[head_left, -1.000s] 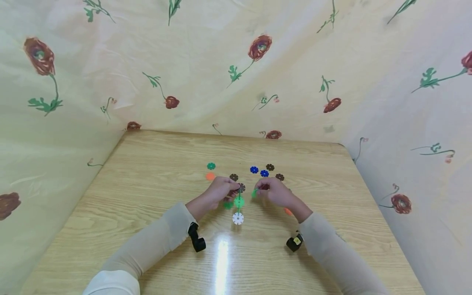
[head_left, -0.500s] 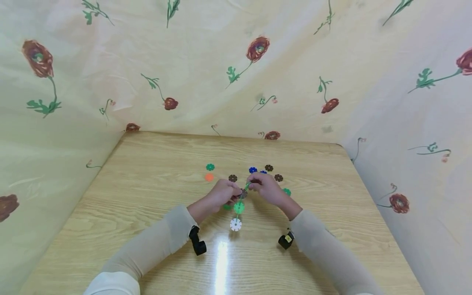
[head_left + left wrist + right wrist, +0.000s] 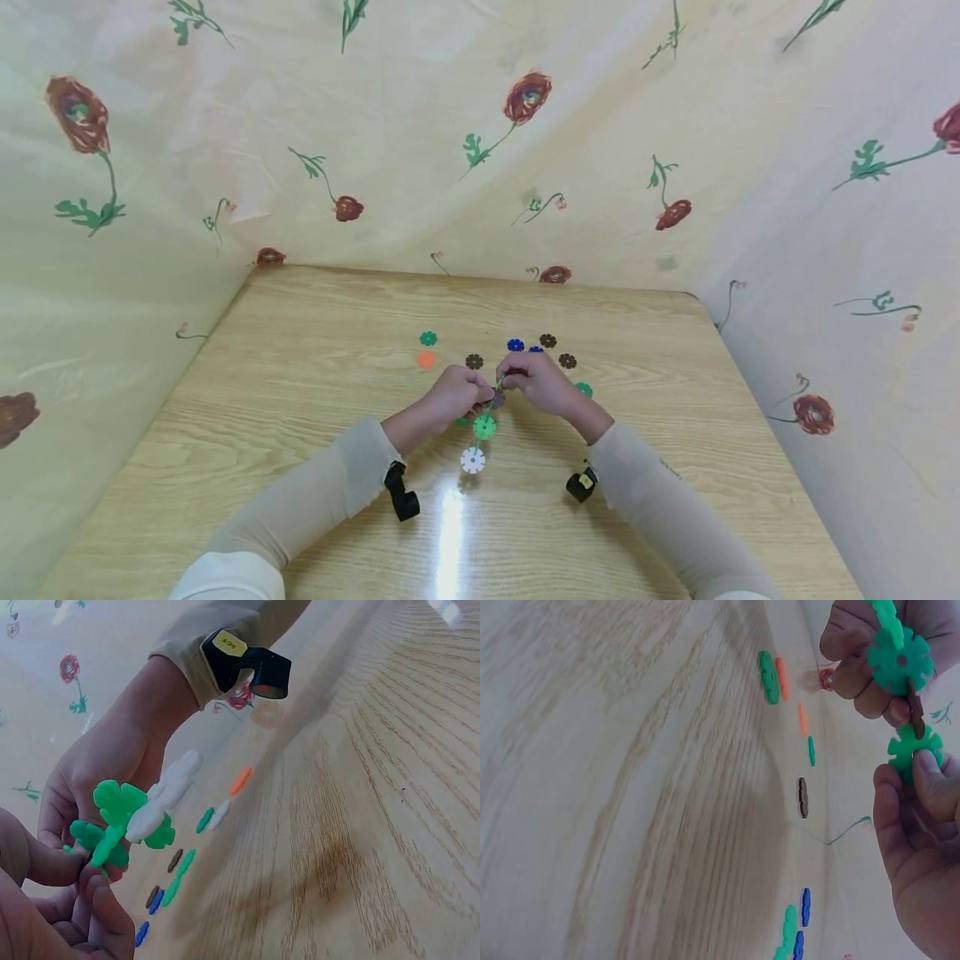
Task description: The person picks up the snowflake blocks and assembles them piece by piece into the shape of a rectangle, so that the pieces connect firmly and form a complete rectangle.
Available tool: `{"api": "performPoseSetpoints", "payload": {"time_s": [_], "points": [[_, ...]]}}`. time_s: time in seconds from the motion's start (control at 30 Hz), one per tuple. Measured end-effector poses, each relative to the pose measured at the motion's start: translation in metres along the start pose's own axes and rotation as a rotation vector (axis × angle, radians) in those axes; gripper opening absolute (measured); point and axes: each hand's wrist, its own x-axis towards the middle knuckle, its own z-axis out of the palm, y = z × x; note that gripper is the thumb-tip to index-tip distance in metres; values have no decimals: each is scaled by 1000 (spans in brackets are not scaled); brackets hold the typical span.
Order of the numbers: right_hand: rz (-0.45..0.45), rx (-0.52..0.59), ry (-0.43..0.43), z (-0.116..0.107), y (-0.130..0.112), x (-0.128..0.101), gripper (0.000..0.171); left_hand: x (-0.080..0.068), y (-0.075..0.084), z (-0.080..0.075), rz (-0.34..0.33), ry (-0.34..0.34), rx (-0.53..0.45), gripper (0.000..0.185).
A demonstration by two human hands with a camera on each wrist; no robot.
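In the head view my left hand grips a joined chain of notched plastic snowflake discs above the table. Its lower end shows a white disc and a bright green disc. Closer to the fingers, the right wrist view shows a darker green disc and a brown disc seen edge-on. My right hand pinches a light green disc between thumb and fingers. That disc meets the brown one's edge; how far their slots engage I cannot tell.
Loose discs lie on the wooden table behind the hands: teal, orange, blue, and brown ones. Another green disc is beside the right wrist. Flower-printed cloth encloses the back and sides.
My right hand has moved left with the light green disc, up to the chain in my left hand. The chain's white end has swung slightly left and toward me.
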Motion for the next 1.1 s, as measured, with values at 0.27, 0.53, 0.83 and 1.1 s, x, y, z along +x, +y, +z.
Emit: {"api": "performPoseSetpoints", "payload": {"time_s": [0.27, 0.53, 0.83, 1.1], "points": [[-54, 25, 18, 3, 6, 1, 10, -1, 2, 5, -18, 79, 44, 13], [-127, 12, 40, 7, 10, 1, 9, 0, 1, 5, -13, 95, 43, 14], [-85, -13, 19, 8, 14, 2, 14, 5, -7, 4, -22, 86, 15, 14], [-57, -12, 23, 6, 13, 2, 13, 7, -6, 4, -34, 81, -12, 16]]}}
